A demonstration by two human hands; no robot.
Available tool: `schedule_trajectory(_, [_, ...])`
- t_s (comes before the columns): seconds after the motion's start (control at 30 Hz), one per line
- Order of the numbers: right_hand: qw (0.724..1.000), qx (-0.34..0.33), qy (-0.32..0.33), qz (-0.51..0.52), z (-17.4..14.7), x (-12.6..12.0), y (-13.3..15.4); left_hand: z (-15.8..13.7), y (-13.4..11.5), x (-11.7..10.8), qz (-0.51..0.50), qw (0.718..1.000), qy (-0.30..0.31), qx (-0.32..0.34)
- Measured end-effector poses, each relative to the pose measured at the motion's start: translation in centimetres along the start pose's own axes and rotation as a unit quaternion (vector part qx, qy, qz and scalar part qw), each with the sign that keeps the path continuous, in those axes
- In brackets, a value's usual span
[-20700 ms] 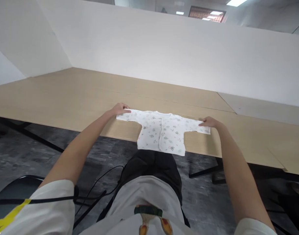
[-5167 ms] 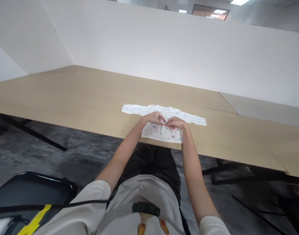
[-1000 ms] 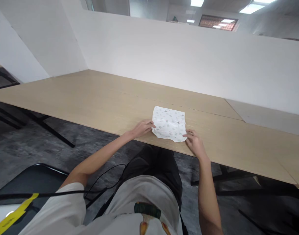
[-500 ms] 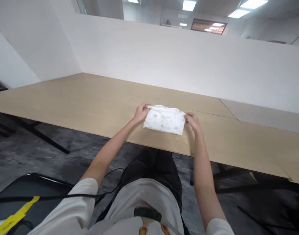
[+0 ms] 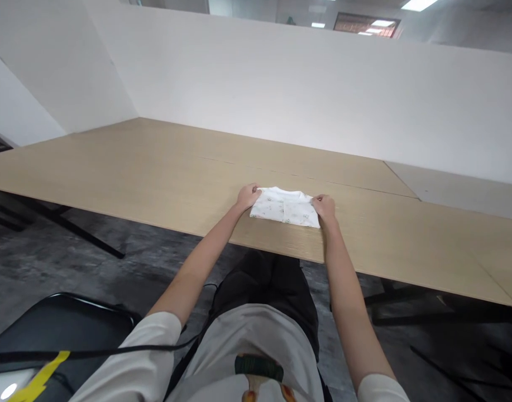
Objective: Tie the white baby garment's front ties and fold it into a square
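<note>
Black marked the far left, where a chair (image 5: pixel 63 324) stood low beside the person, a cable (image 5: pixel 121 350) with a yellow tag (image 5: pixel 46 377) crossing in front of it to the left sleeve (image 5: pixel 155 329). Above, the table (image 5: pixel 155 173) spread pale and wide, leaving the left arm ample side room as far as the white wall (image 5: pixel 259 78) that bounded the back. Its front edge slanted down toward the right, with a dark leg (image 5: pixel 77 231) beneath.

Next came the left hand (image 5: pixel 248 196), narrowed to a pinch on the far left corner of the shirt (image 5: pixel 283 209). The shirt lay between both hands, folded into a low band, collar on the far side; its near fold was set back from the front edge, a strip of table between. Whether the collar side was lifted could not be told. The right hand (image 5: pixel 324 206) pinched the far right corner. Beyond it, the top ran on with broad room to a grey panel (image 5: pixel 469 191) at the back.

Half a second earlier the hands had gripped the same corners, but the band had been deeper; now its collar side sat nearer the person. One second earlier the hands had been at the near corners. In the oldest frame the sleeves had stretched out sideways and the hem had reached the front edge.
</note>
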State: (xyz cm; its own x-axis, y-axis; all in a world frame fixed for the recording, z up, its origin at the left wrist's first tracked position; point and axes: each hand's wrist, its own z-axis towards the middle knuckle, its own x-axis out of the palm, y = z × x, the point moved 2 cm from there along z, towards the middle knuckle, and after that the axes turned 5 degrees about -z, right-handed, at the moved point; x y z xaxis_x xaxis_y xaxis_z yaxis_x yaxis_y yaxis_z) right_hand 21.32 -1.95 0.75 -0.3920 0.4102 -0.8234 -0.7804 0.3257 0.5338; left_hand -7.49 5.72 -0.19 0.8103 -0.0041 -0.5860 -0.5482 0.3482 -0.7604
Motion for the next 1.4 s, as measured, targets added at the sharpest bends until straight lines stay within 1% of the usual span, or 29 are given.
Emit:
schedule_trajectory(0.13, [1.000, -0.004, -0.010, -0.016, -0.18, 0.12, -0.06, 0.10, -0.04, 0.12, 0.026, 1.000, 0.007, -0.007])
schedule_trajectory(0.3, [0.999, -0.034, -0.007, -0.030, -0.10, 0.30, -0.51, 0.22, 0.19, 0.19, 0.011, 1.000, 0.005, 0.004])
schedule_trajectory(0.43, [0.999, -0.046, 0.008, 0.012, 0.16, 0.51, -0.88, 0.15, 0.42, 0.10, -0.029, 1.000, -0.012, 0.002])
schedule_trajectory(0.53, [0.998, -0.048, 0.008, 0.039, 0.09, 0.46, -0.81, 0.12, 0.54, 0.00, -0.033, 0.999, -0.015, -0.001])
schedule_trajectory(0.6, [0.999, -0.045, -0.004, 0.015, -0.09, 0.33, -0.64, 0.13, 0.55, -0.03, -0.028, 1.000, -0.009, -0.003])
schedule_trajectory(0.7, [0.997, -0.043, -0.023, -0.056, -0.37, 0.12, -0.44, 0.14, 0.48, -0.04, -0.012, 1.000, 0.000, -0.010])
schedule_trajectory(0.8, [0.992, -0.073, -0.030, -0.097, -0.48, 0.11, -0.36, 0.11, 0.36, -0.05, 0.002, 1.000, 0.004, -0.016])
schedule_trajectory(0.9, [0.990, -0.095, -0.036, -0.098, -0.51, 0.22, -0.47, 0.06, 0.32, -0.04, 0.006, 1.000, 0.005, -0.013])
schedule_trajectory(1.03, [0.992, -0.085, -0.039, -0.089, -0.54, 0.44, -0.65, 0.06, 0.46, 0.01, 0.007, 1.000, 0.005, -0.012])
schedule_trajectory(1.23, [0.990, -0.088, -0.044, -0.103, -0.52, 0.63, -0.68, 0.06, 0.38, 0.02, 0.015, 1.000, 0.010, -0.008])
schedule_trajectory(1.4, [0.989, -0.089, -0.047, -0.112, -0.54, 0.61, -0.64, -0.07, 0.18, -0.10, 0.034, 0.999, 0.020, -0.020])
